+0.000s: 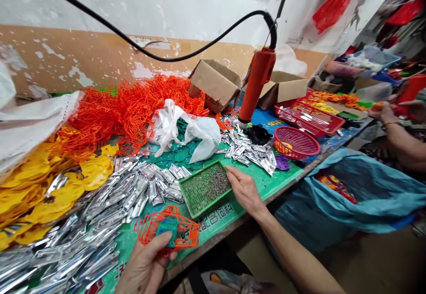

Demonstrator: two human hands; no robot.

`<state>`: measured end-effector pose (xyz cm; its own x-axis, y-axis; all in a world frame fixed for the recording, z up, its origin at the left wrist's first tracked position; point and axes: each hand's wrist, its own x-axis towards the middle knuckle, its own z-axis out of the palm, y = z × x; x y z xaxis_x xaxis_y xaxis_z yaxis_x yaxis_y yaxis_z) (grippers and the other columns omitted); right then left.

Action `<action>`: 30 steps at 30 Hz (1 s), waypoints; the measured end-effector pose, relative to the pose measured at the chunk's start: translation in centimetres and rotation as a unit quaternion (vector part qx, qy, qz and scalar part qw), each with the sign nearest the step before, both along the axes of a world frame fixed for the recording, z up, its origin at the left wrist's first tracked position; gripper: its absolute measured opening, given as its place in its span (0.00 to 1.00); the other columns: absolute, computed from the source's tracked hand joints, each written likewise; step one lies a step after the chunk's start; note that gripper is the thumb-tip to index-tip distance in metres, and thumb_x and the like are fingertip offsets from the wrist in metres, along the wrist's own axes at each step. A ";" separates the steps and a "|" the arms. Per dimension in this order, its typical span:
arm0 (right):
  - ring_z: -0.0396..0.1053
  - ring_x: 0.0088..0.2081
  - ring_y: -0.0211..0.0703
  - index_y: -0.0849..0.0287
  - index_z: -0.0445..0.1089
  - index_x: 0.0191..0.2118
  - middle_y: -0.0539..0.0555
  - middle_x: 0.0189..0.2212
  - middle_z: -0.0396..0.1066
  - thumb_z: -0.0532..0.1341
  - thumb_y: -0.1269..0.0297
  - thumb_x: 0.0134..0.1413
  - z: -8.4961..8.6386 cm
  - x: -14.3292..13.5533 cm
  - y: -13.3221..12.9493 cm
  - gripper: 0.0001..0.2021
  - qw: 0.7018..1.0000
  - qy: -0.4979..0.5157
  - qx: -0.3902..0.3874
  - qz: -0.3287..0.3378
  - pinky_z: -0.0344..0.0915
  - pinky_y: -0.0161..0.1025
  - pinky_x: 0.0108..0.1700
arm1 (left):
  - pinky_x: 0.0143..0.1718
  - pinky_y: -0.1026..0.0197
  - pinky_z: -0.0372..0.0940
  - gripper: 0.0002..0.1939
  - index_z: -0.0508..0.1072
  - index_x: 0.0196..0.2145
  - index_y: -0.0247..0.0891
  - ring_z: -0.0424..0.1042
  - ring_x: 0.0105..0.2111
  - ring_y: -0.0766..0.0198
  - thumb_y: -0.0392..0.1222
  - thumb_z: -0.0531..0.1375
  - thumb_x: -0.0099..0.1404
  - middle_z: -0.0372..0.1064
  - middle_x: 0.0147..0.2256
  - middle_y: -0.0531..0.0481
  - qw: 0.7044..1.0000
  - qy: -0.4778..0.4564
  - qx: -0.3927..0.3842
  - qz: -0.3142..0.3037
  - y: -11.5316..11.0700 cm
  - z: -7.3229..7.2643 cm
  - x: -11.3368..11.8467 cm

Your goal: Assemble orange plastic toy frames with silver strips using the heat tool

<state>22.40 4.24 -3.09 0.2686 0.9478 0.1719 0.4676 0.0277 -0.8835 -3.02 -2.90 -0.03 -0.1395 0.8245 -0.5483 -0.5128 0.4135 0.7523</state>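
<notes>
Near the table's front edge, my left hand (pixel 149 258) grips an orange plastic frame (pixel 189 236) with a teal piece (pixel 167 228) on it, the thumb pressed on the teal piece. My right hand (pixel 243 187) is at the right end of a green tray (pixel 189 195), its fingers closed at the rim beside a heap of small dark metal bits (pixel 218 182). Whether a bit is between the fingertips is too small to tell. Silvery flat pieces (pixel 133 187) lie spread left of the tray.
An orange-red power tool (pixel 256 83) hangs on a black cable above the table. Yellow pieces (pixel 43 192) and orange frames (pixel 133 112) are piled at the left and back. Red baskets (pixel 296 142), cardboard boxes (pixel 216 83) and a blue bag (pixel 359 187) are rightward. Another person's arm (pixel 404 139) shows far right.
</notes>
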 end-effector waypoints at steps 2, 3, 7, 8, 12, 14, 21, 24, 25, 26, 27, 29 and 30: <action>0.75 0.50 0.50 0.57 0.76 0.50 0.56 0.47 0.79 0.55 0.56 0.60 -0.1 0.1 -0.2 0.19 1.000 -0.004 0.000 -0.015 0.68 0.45 0.55 | 0.14 0.68 0.61 0.27 0.75 0.39 0.37 0.73 0.20 0.62 0.33 0.73 0.38 0.79 0.27 0.51 1.000 -0.003 -0.005 -0.001 0.1 -0.1 -0.1; 0.75 0.50 0.51 0.58 0.76 0.50 0.57 0.47 0.78 0.54 0.56 0.60 -0.2 0.2 -0.2 0.20 1.000 -0.006 0.002 -0.026 0.68 0.47 0.55 | 0.13 0.69 0.61 0.28 0.75 0.40 0.37 0.73 0.19 0.63 0.32 0.73 0.38 0.79 0.28 0.51 1.000 0.000 -0.007 0.002 0.2 -0.1 -0.1; 0.76 0.49 0.49 0.57 0.76 0.50 0.55 0.48 0.78 0.54 0.58 0.59 -0.1 0.1 -0.4 0.19 0.999 -0.020 0.017 -0.023 0.68 0.45 0.56 | 0.13 0.69 0.61 0.26 0.75 0.38 0.36 0.73 0.20 0.63 0.30 0.72 0.38 0.80 0.27 0.49 1.000 0.018 -0.006 0.014 0.4 -0.4 -0.3; 0.76 0.50 0.49 0.57 0.77 0.49 0.55 0.48 0.78 0.55 0.58 0.58 0.0 0.1 -0.5 0.19 0.999 -0.024 0.020 -0.020 0.68 0.45 0.56 | 0.13 0.69 0.61 0.25 0.75 0.38 0.36 0.73 0.19 0.63 0.30 0.72 0.38 0.79 0.26 0.49 1.000 0.015 -0.004 0.012 0.5 -0.4 -0.2; 0.75 0.51 0.54 0.61 0.75 0.51 0.60 0.49 0.77 0.53 0.58 0.59 0.4 0.4 -0.7 0.21 0.997 -0.042 0.028 -0.066 0.67 0.50 0.56 | 0.13 0.69 0.61 0.25 0.76 0.37 0.36 0.71 0.17 0.64 0.31 0.72 0.37 0.78 0.23 0.51 1.000 0.004 -0.003 0.004 0.4 -0.3 0.4; 0.75 0.51 0.53 0.59 0.75 0.52 0.60 0.50 0.77 0.53 0.58 0.59 0.5 0.6 -0.7 0.21 0.996 -0.049 0.031 -0.073 0.67 0.49 0.56 | 0.13 0.70 0.60 0.26 0.76 0.39 0.36 0.72 0.18 0.64 0.30 0.72 0.38 0.79 0.24 0.50 1.000 0.009 -0.005 0.005 0.4 -0.3 0.7; 0.75 0.50 0.55 0.62 0.75 0.51 0.62 0.49 0.77 0.51 0.58 0.60 0.5 1.1 -1.3 0.22 0.992 -0.053 0.023 -0.115 0.68 0.50 0.55 | 0.13 0.70 0.59 0.25 0.77 0.37 0.37 0.71 0.17 0.65 0.30 0.72 0.37 0.79 0.25 0.49 1.000 0.017 0.002 0.001 0.4 -0.3 1.1; 0.76 0.48 0.51 0.58 0.75 0.51 0.58 0.48 0.78 0.52 0.58 0.59 0.4 1.0 -1.1 0.21 0.994 -0.050 0.016 -0.096 0.68 0.45 0.54 | 0.14 0.70 0.59 0.24 0.76 0.36 0.36 0.73 0.19 0.62 0.30 0.72 0.37 0.80 0.25 0.47 1.000 0.028 0.008 -0.002 0.4 -0.4 1.0; 0.76 0.48 0.50 0.57 0.76 0.51 0.57 0.48 0.78 0.53 0.58 0.59 0.3 1.0 -1.0 0.21 0.995 -0.047 0.012 -0.088 0.69 0.44 0.53 | 0.14 0.70 0.59 0.24 0.76 0.36 0.36 0.73 0.19 0.62 0.31 0.72 0.37 0.79 0.25 0.47 1.000 0.027 0.011 -0.005 0.4 -0.4 1.0; 0.76 0.47 0.50 0.58 0.76 0.50 0.57 0.47 0.79 0.53 0.58 0.59 0.2 0.9 -1.0 0.20 0.995 -0.043 0.007 -0.086 0.70 0.43 0.52 | 0.13 0.70 0.59 0.24 0.76 0.36 0.36 0.73 0.19 0.62 0.31 0.72 0.37 0.79 0.25 0.48 1.000 0.024 0.013 -0.008 0.4 -0.5 0.9; 0.77 0.45 0.50 0.59 0.77 0.49 0.58 0.46 0.79 0.53 0.58 0.59 0.0 0.9 -1.0 0.20 0.995 -0.038 0.001 -0.089 0.70 0.44 0.50 | 0.13 0.69 0.59 0.24 0.76 0.36 0.36 0.72 0.18 0.62 0.31 0.73 0.37 0.79 0.25 0.48 1.000 0.023 0.013 -0.009 0.3 -0.5 0.8; 0.77 0.42 0.51 0.61 0.77 0.49 0.59 0.43 0.80 0.52 0.59 0.59 -0.3 0.9 -1.0 0.21 0.994 -0.028 -0.006 -0.101 0.71 0.45 0.48 | 0.13 0.69 0.59 0.25 0.77 0.37 0.37 0.72 0.18 0.62 0.30 0.73 0.37 0.79 0.25 0.49 1.000 0.026 0.014 -0.002 0.4 -0.7 0.5; 0.78 0.41 0.50 0.61 0.76 0.50 0.59 0.42 0.80 0.51 0.59 0.60 -0.4 0.8 -1.0 0.22 0.994 -0.024 -0.006 -0.103 0.71 0.45 0.47 | 0.13 0.69 0.59 0.25 0.77 0.36 0.37 0.73 0.18 0.61 0.30 0.72 0.37 0.79 0.24 0.49 0.999 0.031 0.014 0.002 0.4 -0.9 0.3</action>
